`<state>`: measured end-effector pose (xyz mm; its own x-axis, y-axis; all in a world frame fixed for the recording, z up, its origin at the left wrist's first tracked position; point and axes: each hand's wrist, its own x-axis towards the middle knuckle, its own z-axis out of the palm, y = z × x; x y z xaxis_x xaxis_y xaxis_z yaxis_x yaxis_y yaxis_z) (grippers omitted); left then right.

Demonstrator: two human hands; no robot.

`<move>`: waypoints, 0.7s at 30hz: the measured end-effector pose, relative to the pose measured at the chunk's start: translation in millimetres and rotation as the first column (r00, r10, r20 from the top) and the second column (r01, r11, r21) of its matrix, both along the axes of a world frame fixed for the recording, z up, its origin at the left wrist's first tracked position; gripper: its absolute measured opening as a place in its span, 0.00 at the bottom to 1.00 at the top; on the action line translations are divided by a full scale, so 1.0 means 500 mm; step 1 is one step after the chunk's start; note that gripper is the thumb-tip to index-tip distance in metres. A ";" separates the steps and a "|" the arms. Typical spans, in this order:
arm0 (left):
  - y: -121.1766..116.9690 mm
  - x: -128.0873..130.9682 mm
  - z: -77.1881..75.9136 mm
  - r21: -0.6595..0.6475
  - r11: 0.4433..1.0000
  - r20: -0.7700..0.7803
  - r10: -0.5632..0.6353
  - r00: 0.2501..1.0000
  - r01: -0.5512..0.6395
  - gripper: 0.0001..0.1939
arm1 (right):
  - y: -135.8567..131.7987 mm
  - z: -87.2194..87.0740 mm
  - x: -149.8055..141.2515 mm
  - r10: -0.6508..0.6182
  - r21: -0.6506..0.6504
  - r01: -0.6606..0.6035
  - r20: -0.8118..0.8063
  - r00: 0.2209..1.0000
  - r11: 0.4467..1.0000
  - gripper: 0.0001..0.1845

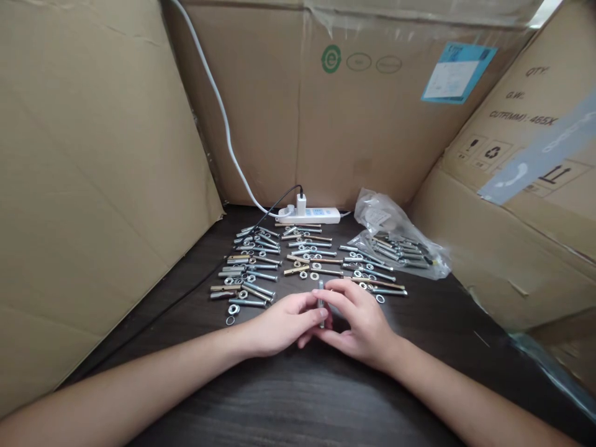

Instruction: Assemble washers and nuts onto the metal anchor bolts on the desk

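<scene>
A metal bolt (321, 286) stands roughly upright between my two hands, its threaded end showing at the top. My left hand (282, 324) is closed around its middle, with the thumb laid across the front. From the other side my right hand (362, 318) pinches it, index finger near the top and thumb low down. Fingers hide much of the bolt, so I cannot tell whether a nut or washer is on it. Beyond my hands lie bolts (251, 302), sleeves (226, 288), nuts (233, 308) and ring washers (380, 299) in loose groups on the dark table (298, 397).
A clear plastic bag (395, 230) with more bolts in it lies at the back right. At the back sits a white power strip (326, 215) with a white adapter (301, 203); a black cable (186, 295) crosses the table's left. Cardboard walls (261, 124) enclose three sides.
</scene>
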<state>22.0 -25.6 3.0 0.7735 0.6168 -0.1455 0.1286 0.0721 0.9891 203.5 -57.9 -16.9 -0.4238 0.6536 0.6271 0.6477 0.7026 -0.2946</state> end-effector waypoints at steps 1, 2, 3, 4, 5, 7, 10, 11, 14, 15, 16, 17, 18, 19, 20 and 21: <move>0.000 -0.001 -0.002 0.012 1.000 -0.014 0.001 1.000 -0.001 0.15 | 0.000 -0.001 0.001 -0.004 0.002 0.004 0.012 1.000 1.000 0.25; 0.000 -0.001 -0.004 0.013 1.000 -0.018 0.007 1.000 -0.007 0.16 | 0.000 -0.001 0.002 -0.005 0.005 0.005 0.013 1.000 1.000 0.26; 0.001 -0.002 -0.006 0.005 1.000 -0.012 0.016 1.000 -0.016 0.17 | 0.000 -0.001 0.003 -0.005 0.010 0.005 0.001 1.000 1.000 0.27; 0.003 -0.003 -0.008 -0.009 1.000 0.005 0.029 1.000 -0.029 0.17 | 0.001 0.001 0.005 -0.004 0.016 0.004 -0.022 1.000 1.000 0.29; 0.006 -0.003 -0.010 -0.030 0.999 0.030 0.044 0.999 -0.043 0.17 | 0.002 0.002 0.008 -0.003 0.022 0.004 -0.052 0.999 1.000 0.29; 0.011 -0.004 -0.012 -0.071 0.995 0.078 0.071 0.994 -0.065 0.17 | 0.005 0.007 0.013 -0.012 0.016 0.014 -0.106 0.994 1.000 0.28; 0.018 -0.005 -0.011 -0.167 0.982 0.128 0.105 0.986 -0.083 0.14 | 0.011 0.012 0.019 -0.082 -0.004 0.082 -0.101 0.991 0.997 0.21; 0.019 -0.005 -0.010 -0.202 0.976 0.134 0.108 0.985 -0.079 0.12 | 0.014 0.013 0.019 -0.116 -0.003 0.116 -0.067 0.991 0.993 0.18; 0.020 -0.008 -0.005 -0.280 0.959 0.165 0.099 0.981 -0.050 0.09 | 0.021 0.012 0.018 -0.223 0.005 0.223 0.093 0.970 0.975 0.13; 0.020 -0.009 -0.004 -0.299 0.954 0.184 0.094 0.979 -0.036 0.09 | 0.022 0.011 0.017 -0.252 0.003 0.254 0.147 0.957 0.967 0.13; 0.020 -0.010 -0.003 -0.314 0.949 0.200 0.092 0.976 -0.025 0.11 | 0.023 0.010 0.016 -0.276 0.002 0.281 0.193 0.941 0.960 0.13; 0.020 -0.011 -0.002 -0.327 0.945 0.209 0.091 0.974 -0.018 0.13 | 0.023 0.009 0.016 -0.296 0.005 0.303 0.231 0.927 0.953 0.14; 0.021 -0.011 -0.001 -0.336 0.942 0.210 0.090 0.974 -0.015 0.16 | 0.024 0.007 0.015 -0.310 0.012 0.318 0.261 0.914 0.948 0.15; 0.021 -0.010 -0.001 -0.342 0.940 0.204 0.089 0.975 -0.014 0.19 | 0.023 0.006 0.015 -0.318 0.020 0.326 0.285 0.904 0.945 0.15; 0.021 -0.009 -0.002 -0.342 0.939 0.195 0.089 0.977 -0.017 0.22 | 0.023 0.005 0.015 -0.321 0.024 0.330 0.305 0.896 0.944 0.15; 0.021 -0.008 -0.003 -0.338 0.941 0.187 0.085 0.979 -0.018 0.24 | 0.023 0.004 0.015 -0.322 0.027 0.331 0.320 0.891 0.943 0.15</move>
<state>17.8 -14.9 1.5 0.7759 0.5988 -0.1984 -0.0778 0.4030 0.9119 211.0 -46.3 -14.8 -0.3559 0.8042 0.4760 0.9011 0.4303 -0.0532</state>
